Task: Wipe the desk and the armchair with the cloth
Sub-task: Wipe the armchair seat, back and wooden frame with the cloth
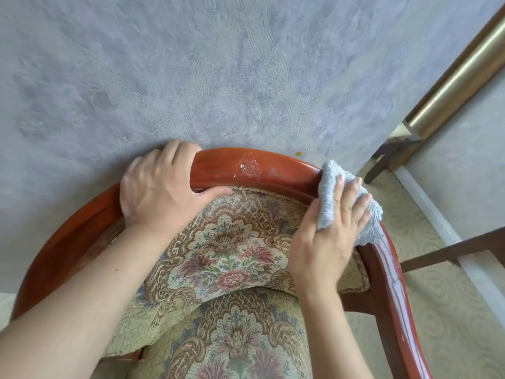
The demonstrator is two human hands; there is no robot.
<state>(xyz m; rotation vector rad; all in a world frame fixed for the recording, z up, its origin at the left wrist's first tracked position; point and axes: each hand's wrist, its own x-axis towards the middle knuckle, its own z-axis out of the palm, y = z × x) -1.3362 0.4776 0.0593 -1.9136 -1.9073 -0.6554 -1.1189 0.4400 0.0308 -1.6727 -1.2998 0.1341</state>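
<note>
The armchair has a curved red-brown wooden top rail (254, 166) and floral tapestry on its backrest and seat. My left hand (161, 190) grips the rail left of its middle, fingers over the back and thumb on the upholstery edge. My right hand (330, 236) presses a light blue-grey cloth (332, 190) onto the rail's right bend, where it curves down into the right arm (393, 283). Wet or dusty specks shine on the rail between my hands.
Grey-blue patterned carpet (191, 77) lies behind the chair. At the right are a brass-coloured bar (459, 75), a dark wooden leg (448, 250), a white strip and pale swirl-patterned flooring (451, 310). A small yellow speck (298, 153) lies on the carpet behind the rail.
</note>
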